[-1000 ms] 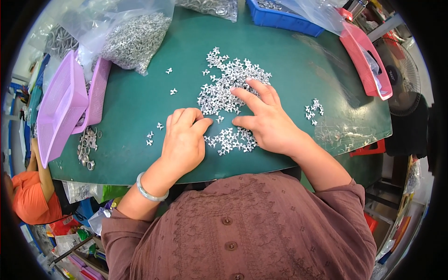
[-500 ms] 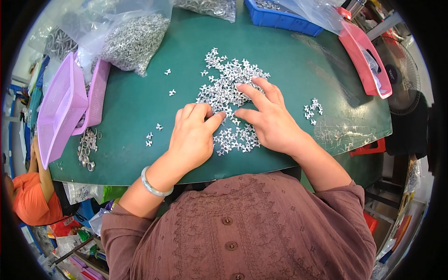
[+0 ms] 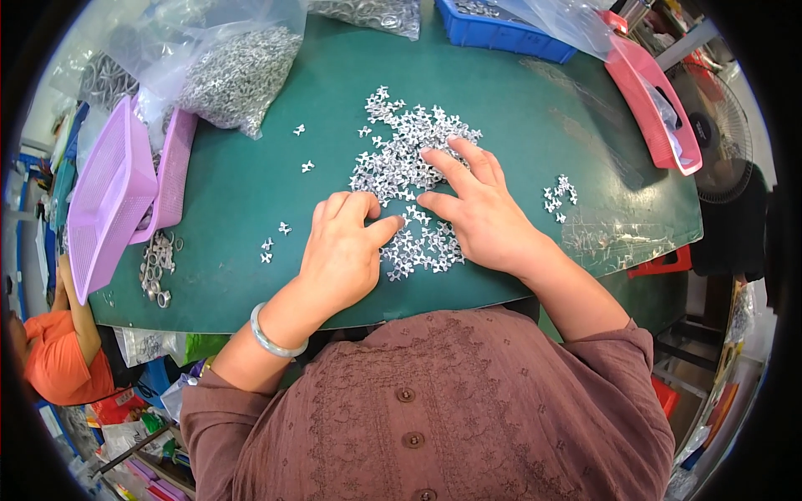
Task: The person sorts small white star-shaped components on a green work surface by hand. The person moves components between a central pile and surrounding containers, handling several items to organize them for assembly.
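Note:
A heap of small silvery bow-shaped metal pieces point(image 3: 401, 154) lies mid-table, and a smaller spread of the same pieces point(image 3: 426, 246) lies nearer me. My right hand point(image 3: 480, 204) is open, its fingers spread and their tips touching the heap's right side. My left hand point(image 3: 342, 242) rests at the left of the near spread. Its fingers are bent, the thumb stands apart from them beside the pieces, and no piece shows in its grasp. Some loose pieces point(image 3: 266, 250) lie left of my left hand. Another small cluster point(image 3: 560, 196) sits right of my right hand.
Purple baskets point(image 3: 113, 200) stand at the left, near a clear bag of metal pieces point(image 3: 242, 75) and loose metal rings point(image 3: 154, 267). A blue tray point(image 3: 501, 37), a pink basket point(image 3: 652, 108) and a fan point(image 3: 710, 134) are at far right. A person in orange point(image 3: 67, 355) is at left.
My left thumb has dropped slightly toward me, away from the heap, and its gap from the index finger is wider. My right hand has hardly moved.

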Demonstrator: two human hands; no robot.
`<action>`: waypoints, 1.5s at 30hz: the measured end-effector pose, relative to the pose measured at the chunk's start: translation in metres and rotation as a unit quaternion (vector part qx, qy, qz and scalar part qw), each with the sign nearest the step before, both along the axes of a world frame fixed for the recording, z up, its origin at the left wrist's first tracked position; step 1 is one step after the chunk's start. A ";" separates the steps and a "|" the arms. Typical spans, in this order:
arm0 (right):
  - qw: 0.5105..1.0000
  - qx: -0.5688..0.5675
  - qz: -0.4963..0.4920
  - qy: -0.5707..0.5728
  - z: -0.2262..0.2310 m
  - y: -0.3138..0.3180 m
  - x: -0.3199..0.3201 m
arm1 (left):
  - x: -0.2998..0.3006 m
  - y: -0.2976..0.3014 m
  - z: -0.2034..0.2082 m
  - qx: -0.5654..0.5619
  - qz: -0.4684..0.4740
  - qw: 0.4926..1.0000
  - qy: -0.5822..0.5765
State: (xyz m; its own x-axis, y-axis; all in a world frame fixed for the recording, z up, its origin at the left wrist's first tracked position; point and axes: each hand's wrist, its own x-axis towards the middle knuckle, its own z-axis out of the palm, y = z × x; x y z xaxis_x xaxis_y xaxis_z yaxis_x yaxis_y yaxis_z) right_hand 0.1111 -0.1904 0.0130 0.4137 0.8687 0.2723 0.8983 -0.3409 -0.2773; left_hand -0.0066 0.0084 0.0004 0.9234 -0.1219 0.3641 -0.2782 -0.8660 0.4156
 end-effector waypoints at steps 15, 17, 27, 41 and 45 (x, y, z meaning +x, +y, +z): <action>0.999 -0.053 0.003 -0.006 0.002 0.006 0.002 | -0.001 0.003 -0.001 -0.006 0.003 1.000 -0.004; 0.999 -0.049 0.007 -0.003 0.003 0.006 0.003 | 0.000 0.003 -0.001 -0.004 0.012 1.000 -0.010; 1.000 -0.026 0.009 -0.007 -0.001 0.016 0.003 | 0.001 0.009 -0.003 0.029 0.047 0.998 -0.022; 0.999 -0.040 0.026 0.007 0.004 0.018 0.001 | -0.001 0.012 -0.001 0.043 0.041 0.998 -0.013; 0.998 -0.039 0.035 0.017 0.007 0.012 0.001 | -0.003 0.012 0.001 0.041 0.034 0.999 -0.007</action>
State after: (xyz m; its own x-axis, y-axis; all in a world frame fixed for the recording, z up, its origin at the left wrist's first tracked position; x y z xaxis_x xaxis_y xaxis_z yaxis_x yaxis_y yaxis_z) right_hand 0.1120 -0.1781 0.0202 0.3582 0.9142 0.1898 0.9115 -0.2984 -0.2829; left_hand -0.0095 0.0207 0.0018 0.9256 -0.0882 0.3682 -0.2223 -0.9138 0.3399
